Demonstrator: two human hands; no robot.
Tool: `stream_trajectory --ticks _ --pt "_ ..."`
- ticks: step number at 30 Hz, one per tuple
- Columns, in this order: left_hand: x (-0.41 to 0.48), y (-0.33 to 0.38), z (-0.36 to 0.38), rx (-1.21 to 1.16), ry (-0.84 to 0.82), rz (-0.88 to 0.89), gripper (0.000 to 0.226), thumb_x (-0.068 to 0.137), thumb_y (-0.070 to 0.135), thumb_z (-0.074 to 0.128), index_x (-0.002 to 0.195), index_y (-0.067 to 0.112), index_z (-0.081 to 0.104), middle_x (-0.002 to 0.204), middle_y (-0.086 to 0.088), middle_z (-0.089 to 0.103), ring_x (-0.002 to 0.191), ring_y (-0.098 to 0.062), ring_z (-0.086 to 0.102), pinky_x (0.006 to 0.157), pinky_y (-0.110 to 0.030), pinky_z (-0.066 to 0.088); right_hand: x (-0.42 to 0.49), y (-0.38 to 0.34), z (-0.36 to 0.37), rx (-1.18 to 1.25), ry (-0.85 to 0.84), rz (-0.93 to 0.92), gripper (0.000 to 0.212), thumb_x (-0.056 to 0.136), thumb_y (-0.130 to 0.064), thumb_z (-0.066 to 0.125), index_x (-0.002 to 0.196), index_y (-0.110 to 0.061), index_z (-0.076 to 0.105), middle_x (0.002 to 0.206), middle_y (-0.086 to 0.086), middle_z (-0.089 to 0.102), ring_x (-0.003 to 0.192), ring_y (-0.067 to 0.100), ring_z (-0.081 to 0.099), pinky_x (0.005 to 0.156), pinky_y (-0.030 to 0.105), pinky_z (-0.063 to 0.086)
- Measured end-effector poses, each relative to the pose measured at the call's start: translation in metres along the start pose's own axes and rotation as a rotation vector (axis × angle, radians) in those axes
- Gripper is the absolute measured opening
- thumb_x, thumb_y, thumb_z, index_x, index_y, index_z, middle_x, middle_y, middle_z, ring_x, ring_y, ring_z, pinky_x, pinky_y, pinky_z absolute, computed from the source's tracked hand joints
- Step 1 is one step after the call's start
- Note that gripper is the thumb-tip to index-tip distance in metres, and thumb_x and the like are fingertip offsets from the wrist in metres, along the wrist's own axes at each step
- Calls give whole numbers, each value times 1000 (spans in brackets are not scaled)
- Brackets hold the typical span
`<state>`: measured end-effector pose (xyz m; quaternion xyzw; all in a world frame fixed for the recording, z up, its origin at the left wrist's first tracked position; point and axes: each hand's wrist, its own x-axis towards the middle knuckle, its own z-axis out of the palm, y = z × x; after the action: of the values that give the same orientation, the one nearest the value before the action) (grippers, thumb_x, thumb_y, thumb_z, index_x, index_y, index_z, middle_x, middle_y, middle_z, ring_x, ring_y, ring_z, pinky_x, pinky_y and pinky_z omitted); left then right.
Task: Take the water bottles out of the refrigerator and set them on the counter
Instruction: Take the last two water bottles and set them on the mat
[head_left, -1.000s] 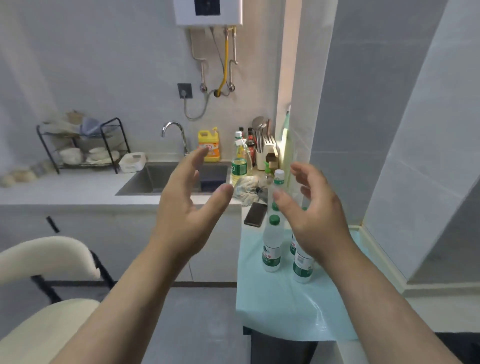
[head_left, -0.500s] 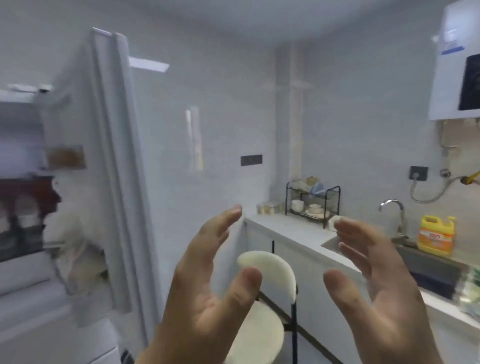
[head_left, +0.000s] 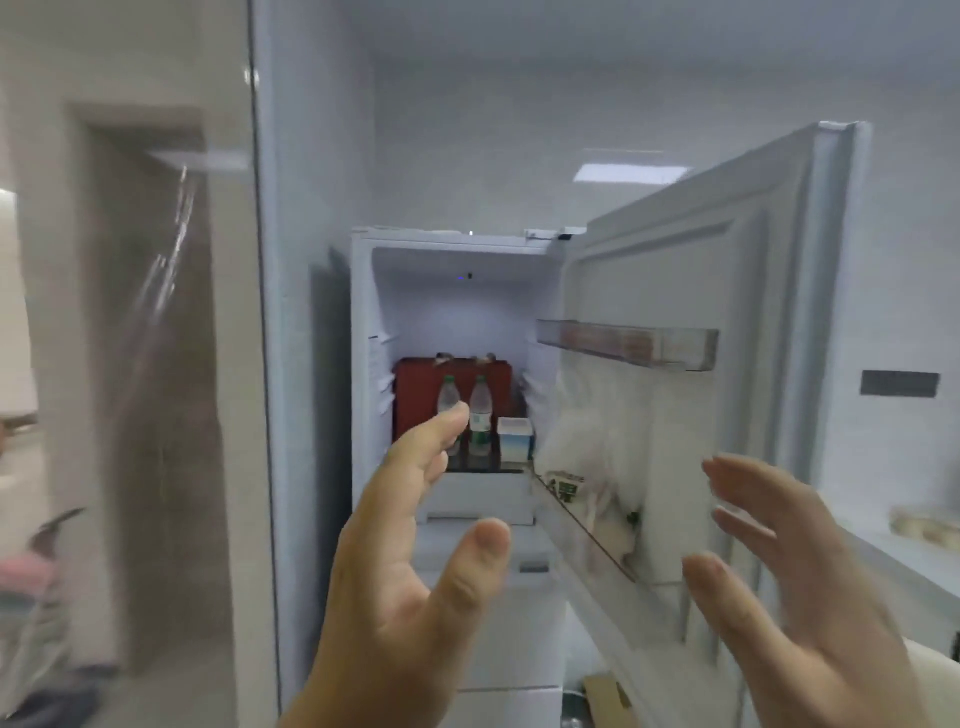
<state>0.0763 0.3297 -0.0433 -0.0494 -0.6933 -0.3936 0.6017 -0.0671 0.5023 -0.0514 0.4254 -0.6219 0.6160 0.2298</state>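
Note:
The white refrigerator (head_left: 363, 364) stands ahead with its upper door (head_left: 675, 291) swung open to the right. On its shelf stand two clear water bottles with green caps: the left bottle (head_left: 448, 400), partly behind my fingertips, and the right bottle (head_left: 481, 415) with a green label. Behind them is a red box (head_left: 415, 395). My left hand (head_left: 410, 561) is raised in front of the fridge, fingers spread, holding nothing. My right hand (head_left: 789, 587) is raised before the door, fingers apart and empty. Both hands are short of the bottles.
A small white and blue carton (head_left: 515, 439) sits right of the bottles. The door has an upper rack (head_left: 628, 345) and a lower rack holding a white bag (head_left: 587, 457). A counter edge (head_left: 914, 561) lies at right. A wall and doorway (head_left: 156, 364) stand at left.
The view has swung left from the counter with bottles by the sink to face the open refrigerator. Both hands stay raised, open and empty.

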Motion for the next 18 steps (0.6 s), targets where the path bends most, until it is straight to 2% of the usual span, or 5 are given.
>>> stream_trajectory --ticks 4,6,13,16,18 --pt "23 -45 -62 62 8 -59 62 79 76 56 134 47 52 143 17 55 132 -11 50 102 -52 39 15 1 74 37 -8 21 65 67 -61 60 128 -39 53 127 -21 61 115 5 60 92 31 49" --pt "35 -67 -83 80 20 -45 61 79 75 56 133 47 53 142 16 56 132 -11 51 102 -54 39 22 4 104 44 2 23 62 67 -61 60 126 -43 54 127 -25 60 113 0 60 85 29 52" --pt "75 -144 -105 73 4 -111 60 76 76 56 130 50 54 140 18 57 132 -9 50 105 -54 39 53 31 191 13 -78 55 57 66 -62 56 121 -45 53 127 -34 53 112 -7 55 86 18 45" --pt "95 -186 -101 83 -6 -138 54 78 59 58 131 48 54 139 22 56 131 -5 49 105 -46 39 77 59 222 3 -99 92 58 65 -64 55 121 -50 50 122 -36 55 112 -15 50 83 9 40" --pt "112 -216 -94 94 -14 -168 55 76 55 57 130 47 55 138 24 56 130 -2 49 105 -40 40 95 82 242 -5 -116 102 54 68 -62 57 120 -54 46 123 -35 52 112 -18 47 83 10 38"
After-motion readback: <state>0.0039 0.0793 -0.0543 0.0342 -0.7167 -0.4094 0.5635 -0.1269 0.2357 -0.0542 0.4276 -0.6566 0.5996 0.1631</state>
